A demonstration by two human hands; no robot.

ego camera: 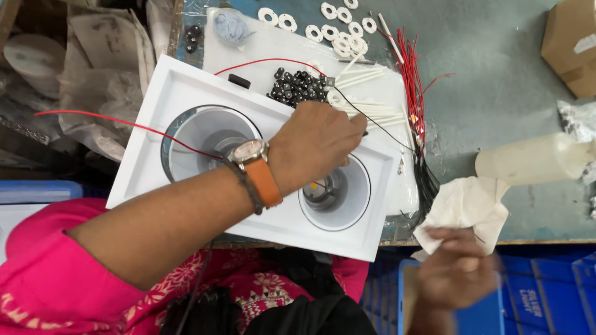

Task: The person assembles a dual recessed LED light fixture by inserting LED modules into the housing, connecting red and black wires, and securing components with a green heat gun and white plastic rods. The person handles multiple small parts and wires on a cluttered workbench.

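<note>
A white rectangular lamp housing with two round cups lies tilted at the bench's near edge. A red wire runs into the left cup. My left hand, with a watch on an orange strap at the wrist, reaches across the housing above the right cup. Its fingertips are pinched together at a thin black wire. My right hand hangs blurred below the bench edge with its fingers curled; what it holds does not show.
Beyond the housing lie a heap of small black screws, white ring washers, white sleeve tubes and a bundle of red and black wires. A crumpled white cloth, a cream roll, a cardboard box and blue crates are at the right.
</note>
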